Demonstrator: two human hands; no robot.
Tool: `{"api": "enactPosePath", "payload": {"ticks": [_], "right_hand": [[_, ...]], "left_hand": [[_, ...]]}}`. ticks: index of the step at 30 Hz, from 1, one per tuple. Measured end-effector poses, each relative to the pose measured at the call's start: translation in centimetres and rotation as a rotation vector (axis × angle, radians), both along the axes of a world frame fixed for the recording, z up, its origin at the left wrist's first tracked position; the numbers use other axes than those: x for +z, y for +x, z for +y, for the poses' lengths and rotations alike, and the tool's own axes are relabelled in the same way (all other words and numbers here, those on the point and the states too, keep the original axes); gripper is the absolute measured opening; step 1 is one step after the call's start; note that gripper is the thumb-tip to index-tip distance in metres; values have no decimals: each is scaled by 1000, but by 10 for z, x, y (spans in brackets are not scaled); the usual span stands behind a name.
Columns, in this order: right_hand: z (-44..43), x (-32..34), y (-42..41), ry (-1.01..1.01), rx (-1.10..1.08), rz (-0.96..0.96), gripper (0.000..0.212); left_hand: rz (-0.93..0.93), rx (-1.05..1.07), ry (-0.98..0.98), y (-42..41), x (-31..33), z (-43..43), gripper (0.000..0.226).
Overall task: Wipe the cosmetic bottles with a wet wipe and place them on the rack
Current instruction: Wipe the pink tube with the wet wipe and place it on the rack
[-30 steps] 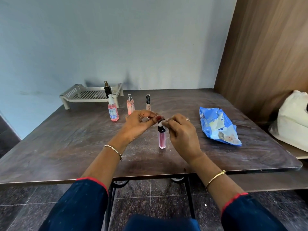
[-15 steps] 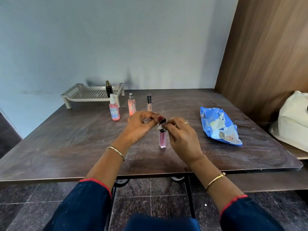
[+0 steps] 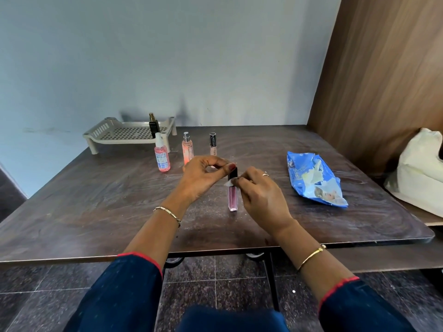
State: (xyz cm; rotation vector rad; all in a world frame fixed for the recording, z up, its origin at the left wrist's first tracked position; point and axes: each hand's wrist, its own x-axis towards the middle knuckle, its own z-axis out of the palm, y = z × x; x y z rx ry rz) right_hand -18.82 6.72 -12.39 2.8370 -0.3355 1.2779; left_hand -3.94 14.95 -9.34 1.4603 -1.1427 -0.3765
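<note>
- the pink lip gloss tube (image 3: 232, 200) stands upright on the table (image 3: 96, 212), long axis vertical, directly between the two hands
- the left hand (image 3: 203, 180) pinches the tube's black cap (image 3: 233, 173) from the left with thumb and fingertips, which looks like steadying
- the right hand (image 3: 261, 197) pinches a small piece of wet wipe (image 3: 229, 182) against the tube just below the cap, its fingers curled in
- wiping of this tube seems to be the step in hand; the lower body is bare of the wipe
- the rack (image 3: 115, 134) sits at the far left of the table, well apart from the tube, behind and to the left of it; the left hand is nearer, so it seems better placed to carry the tube over, kept upright
- a dark bottle (image 3: 154, 125) already stands on the rack; a pink spray bottle (image 3: 162, 158), a peach spray bottle (image 3: 187, 149) and a slim concealer tube (image 3: 212, 146) wait on the table between rack and hands
- the blue wipe pack (image 3: 314, 180) lies to the right, near the right hand
</note>
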Motion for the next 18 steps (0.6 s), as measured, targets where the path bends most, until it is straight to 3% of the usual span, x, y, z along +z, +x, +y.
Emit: {"api": "enactPosePath", "payload": {"ticks": [9,13,18], "right_hand": [[3,-17,-8,-3,39,395,19],[-1,-8,-4,24,49,392,21],[-14,9,9,24,17,195,15]], "left_hand": [[-46,41,71,11,0,-7,20],[-38,59,93,11,1,-10,22],[-89,40,102,15,1,-13,22]]}}
